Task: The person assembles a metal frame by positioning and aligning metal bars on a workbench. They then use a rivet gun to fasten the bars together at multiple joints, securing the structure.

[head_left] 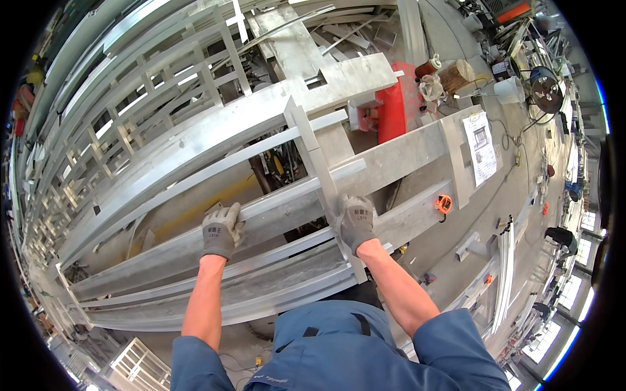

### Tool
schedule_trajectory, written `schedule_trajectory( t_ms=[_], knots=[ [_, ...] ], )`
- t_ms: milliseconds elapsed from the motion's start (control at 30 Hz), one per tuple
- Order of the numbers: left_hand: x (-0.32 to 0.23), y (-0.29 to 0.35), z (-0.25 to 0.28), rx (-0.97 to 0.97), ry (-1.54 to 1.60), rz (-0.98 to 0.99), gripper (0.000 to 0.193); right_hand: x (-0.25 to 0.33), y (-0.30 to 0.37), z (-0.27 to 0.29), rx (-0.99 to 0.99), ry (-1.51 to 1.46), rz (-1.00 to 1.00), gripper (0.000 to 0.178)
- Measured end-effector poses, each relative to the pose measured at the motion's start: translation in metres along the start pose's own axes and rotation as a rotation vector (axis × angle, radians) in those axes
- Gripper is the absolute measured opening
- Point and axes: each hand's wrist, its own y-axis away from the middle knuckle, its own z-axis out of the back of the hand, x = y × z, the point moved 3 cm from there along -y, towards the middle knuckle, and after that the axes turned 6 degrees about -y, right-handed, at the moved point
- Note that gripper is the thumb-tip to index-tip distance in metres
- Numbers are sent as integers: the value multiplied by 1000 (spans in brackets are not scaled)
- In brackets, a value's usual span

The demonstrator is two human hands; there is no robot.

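Observation:
Both my hands wear grey work gloves. My left hand (222, 229) is closed over a long silvery metal rail (280, 203), its fingers curled across the top edge. My right hand (356, 223) is closed against a flat metal crosspiece (314, 156), which lies across several rails; its fingertips are partly hidden. The rails run from the far left toward the middle and form a long frame in front of my body. An orange tape measure (443, 204) sits on a metal beam just right of my right hand.
A printed sheet (480, 148) lies on metal at the right. Beyond the rails stand a wide metal beam (352, 81) and a red box-like object (394, 111). Ladder-like metal frames (124, 133) fill the left. A white bucket (508, 91), cables and metal lengths (503, 277) lie on the right floor.

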Motion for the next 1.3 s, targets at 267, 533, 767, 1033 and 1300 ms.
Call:
schedule_trajectory(
  t_ms=[267, 533, 767, 1033, 1300],
  knots=[
    [-4, -4, 15, 91, 28, 38, 47, 11, 0, -8, 163, 0, -15, 44],
    [2, -6, 6, 65, 7, 9, 48, 31, 9, -15, 43, -57, 44, 39],
    [2, -1, 7, 48, 13, 18, 46, 35, 13, -26, 72, -34, 53, 34],
    [11, -12, 1, 144, 28, 73, 43, 53, 6, -34, 71, -139, 81, 34],
    [6, -5, 10, 13, 43, 50, 36, 68, 8, -29, 77, -160, 97, 32]
  ],
)
